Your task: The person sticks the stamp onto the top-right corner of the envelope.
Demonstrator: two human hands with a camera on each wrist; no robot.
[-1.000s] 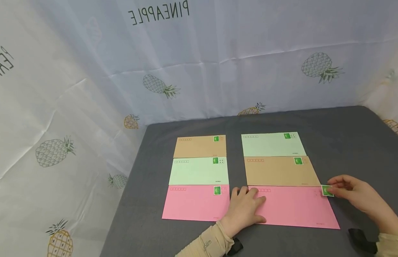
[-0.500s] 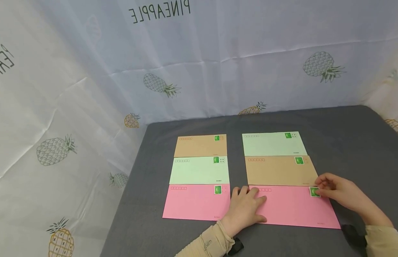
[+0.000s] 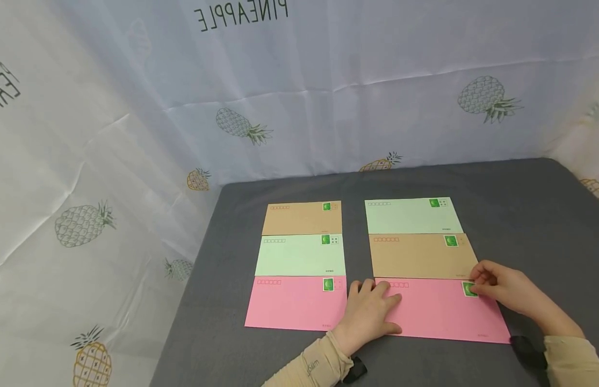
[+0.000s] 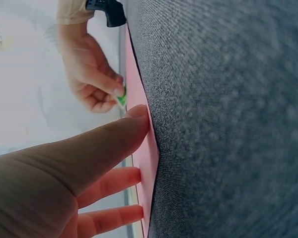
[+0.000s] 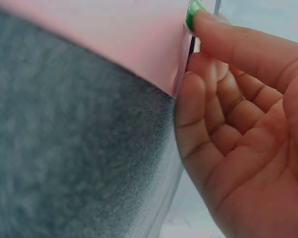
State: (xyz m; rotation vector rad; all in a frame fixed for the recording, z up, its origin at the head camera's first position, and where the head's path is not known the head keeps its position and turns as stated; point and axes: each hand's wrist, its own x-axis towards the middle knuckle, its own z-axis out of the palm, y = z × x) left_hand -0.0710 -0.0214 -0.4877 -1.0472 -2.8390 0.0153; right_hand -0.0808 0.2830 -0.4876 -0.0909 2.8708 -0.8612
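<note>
A green postage stamp (image 3: 469, 289) with a white border is pinched between the thumb and fingers of my right hand (image 3: 509, 290), over the upper right corner of the right pink envelope (image 3: 439, 312). In the right wrist view the stamp (image 5: 192, 15) shows at the thumb tip, partly covered. My left hand (image 3: 367, 314) rests with spread fingers on that envelope's left end. The left wrist view shows the left thumb (image 4: 124, 124) pressing near the envelope's edge, the fingertips touching farther along. Part of the envelope's printed row of boxes is hidden by the fingers.
Behind the pink envelope lie a brown envelope (image 3: 415, 258) and a light green envelope (image 3: 405, 217), each bearing a green stamp. A left column holds another brown (image 3: 299, 221), green (image 3: 294, 260) and pink envelope (image 3: 289, 309), all stamped. A pineapple-print curtain (image 3: 299, 134) borders the grey table (image 3: 207, 322).
My right hand has moved left with the stamp, from beyond the pink envelope's right edge to over its upper right corner. My left hand has stayed in place.
</note>
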